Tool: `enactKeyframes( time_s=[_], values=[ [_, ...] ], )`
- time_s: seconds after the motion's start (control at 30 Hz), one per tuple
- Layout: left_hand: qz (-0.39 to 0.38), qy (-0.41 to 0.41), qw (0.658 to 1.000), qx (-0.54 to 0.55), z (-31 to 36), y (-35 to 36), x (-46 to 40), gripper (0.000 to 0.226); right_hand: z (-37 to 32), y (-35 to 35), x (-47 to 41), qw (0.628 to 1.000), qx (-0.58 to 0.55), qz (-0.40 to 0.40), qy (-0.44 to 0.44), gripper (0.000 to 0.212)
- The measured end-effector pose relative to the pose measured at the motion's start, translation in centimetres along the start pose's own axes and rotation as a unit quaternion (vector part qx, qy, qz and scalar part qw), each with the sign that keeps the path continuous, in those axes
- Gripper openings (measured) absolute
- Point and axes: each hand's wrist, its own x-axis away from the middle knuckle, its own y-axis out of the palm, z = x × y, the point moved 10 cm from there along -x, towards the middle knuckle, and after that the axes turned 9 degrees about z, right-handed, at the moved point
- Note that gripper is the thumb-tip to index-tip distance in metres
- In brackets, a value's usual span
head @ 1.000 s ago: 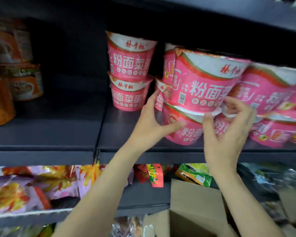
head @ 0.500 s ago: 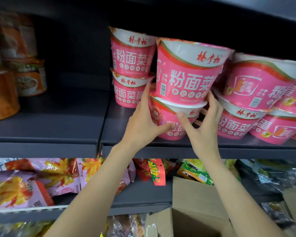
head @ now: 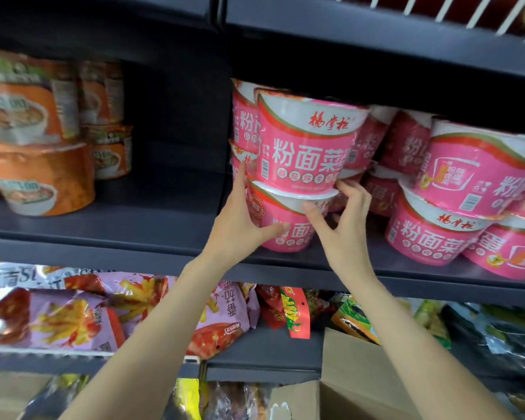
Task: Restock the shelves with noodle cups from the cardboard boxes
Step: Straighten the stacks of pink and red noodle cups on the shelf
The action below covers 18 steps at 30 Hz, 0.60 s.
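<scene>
Two pink noodle cups stand stacked at the front of the dark shelf (head: 103, 247). My left hand (head: 240, 225) grips the left side of the lower cup (head: 285, 228), thumb across its front. My right hand (head: 343, 225) holds the same cup from the right, thumb on its rim and fingertips under the base of the upper cup (head: 306, 147). More pink cups are stacked behind and to the right (head: 437, 234). An open cardboard box (head: 352, 368) sits below my right arm.
Orange noodle cups (head: 43, 174) stand at the left of the same shelf, with bare shelf between them and the pink stack. The shelf below holds snack bags (head: 61, 316). Another shelf (head: 376, 53) hangs close above the cups.
The two-cup stack has slid left and sits nearer the front edge, both hands still on it. My right fingers have risen to the upper cup's base. The camera has moved closer.
</scene>
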Motion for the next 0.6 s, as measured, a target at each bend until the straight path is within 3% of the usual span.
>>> enactKeyframes(
  time_s=[0.13, 0.23, 0.37, 0.5, 0.6],
  values=[
    [-0.002, -0.022, 1.0, 0.015, -0.2, -0.4, -0.4, 0.114, 0.2, 1.0, -0.2, 0.995, -0.068, -0.046, 0.049, 0.066],
    [0.003, -0.028, 1.0, 0.014, -0.1, -1.1, -0.1, 0.114, -0.6, 0.8, -0.3, 0.998, -0.048, -0.032, 0.034, 0.063],
    [0.032, -0.063, 0.997, -0.018, -0.4, -1.9, 1.2, 0.133, -2.1, 1.2, 0.6, 0.998, -0.044, -0.033, 0.016, 0.056],
    [0.095, -0.106, 0.988, -0.055, 0.3, -4.1, 2.3, 0.143, -3.2, 2.9, 0.8, 0.989, -0.095, -0.115, 0.005, 0.045],
    [0.131, -0.117, 0.974, -0.145, 1.4, -5.5, 3.2, 0.135, -3.7, 2.9, 0.4, 0.982, -0.107, -0.151, 0.026, 0.034]
  ],
)
